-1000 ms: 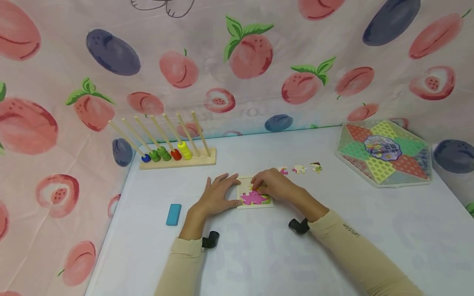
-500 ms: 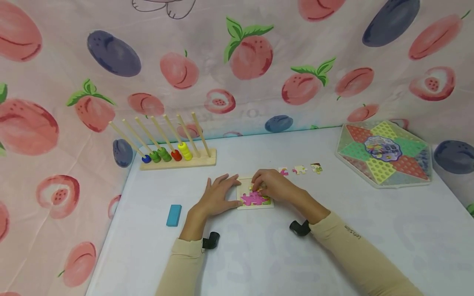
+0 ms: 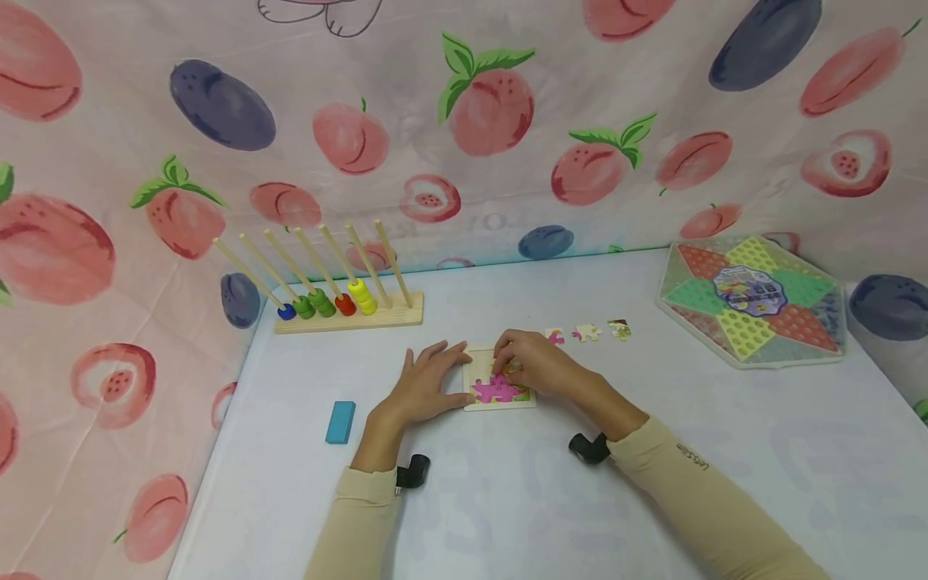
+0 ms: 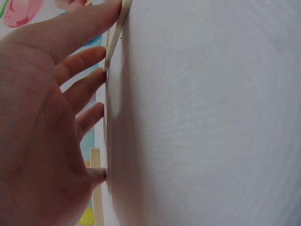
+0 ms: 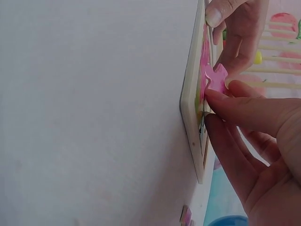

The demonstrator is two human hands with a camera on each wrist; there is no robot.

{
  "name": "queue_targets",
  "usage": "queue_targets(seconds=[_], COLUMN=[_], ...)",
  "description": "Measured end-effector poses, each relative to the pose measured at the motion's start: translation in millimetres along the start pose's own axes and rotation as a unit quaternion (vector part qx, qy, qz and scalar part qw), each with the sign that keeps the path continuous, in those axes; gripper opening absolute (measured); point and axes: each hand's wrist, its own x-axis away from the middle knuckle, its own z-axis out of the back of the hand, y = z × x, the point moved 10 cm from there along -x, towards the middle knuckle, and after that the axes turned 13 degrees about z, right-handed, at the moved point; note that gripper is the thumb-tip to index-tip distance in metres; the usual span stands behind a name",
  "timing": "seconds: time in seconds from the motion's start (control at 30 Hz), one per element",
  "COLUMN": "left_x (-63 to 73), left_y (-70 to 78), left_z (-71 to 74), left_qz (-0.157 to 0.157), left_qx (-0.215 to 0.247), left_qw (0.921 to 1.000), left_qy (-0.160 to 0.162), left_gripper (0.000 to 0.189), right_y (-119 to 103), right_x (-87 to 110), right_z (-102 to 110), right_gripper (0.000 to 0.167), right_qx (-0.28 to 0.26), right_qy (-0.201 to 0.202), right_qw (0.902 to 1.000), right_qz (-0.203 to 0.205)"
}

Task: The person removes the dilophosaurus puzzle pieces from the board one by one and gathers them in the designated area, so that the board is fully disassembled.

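In the head view, a small square wooden puzzle tray (image 3: 507, 407) lies on the white table, with joined pink puzzle pieces (image 3: 496, 392) in its lower part. My left hand (image 3: 424, 388) rests at the tray's left side, fingers spread; in the left wrist view the thumb (image 4: 89, 23) touches its edge. My right hand (image 3: 540, 364) is over the tray's upper right part. Seen from the right wrist, its thumb and fingertips pinch a pink puzzle piece (image 5: 217, 77), tilted up from the tray. Part of the tray is hidden beneath this hand.
Three loose puzzle pieces (image 3: 587, 333) lie in a row beyond the right hand. A bead-and-peg counting rack (image 3: 348, 321) stands at back left, a blue block (image 3: 340, 422) lies left of the left arm, and a hexagonal game board (image 3: 750, 302) sits at back right.
Over the tray the right hand's fingers have shifted very slightly, still at the same spot. The left hand, the tray and the loose pieces have not visibly moved.
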Motion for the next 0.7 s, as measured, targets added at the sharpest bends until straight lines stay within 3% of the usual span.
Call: queue_targets(seconds=[0.47, 0.7], left_x=[0.6, -0.5], left_y=[1.7, 0.5], left_z=[-0.1, -1.2], left_qz=[-0.002, 0.002], left_qx=[-0.001, -0.009], left_qw=[1.0, 1.0], left_qy=[-0.005, -0.001], left_gripper=[0.061, 0.06], right_y=[8.8, 9.1], right_x=[7.5, 13.5], right_z=[2.0, 20.3], right_gripper=[0.015, 0.014], right_qx=[-0.113, -0.12], right_qy=[-0.018, 0.01], right_qw=[0.993, 0.9921], right_qz=[-0.027, -0.034])
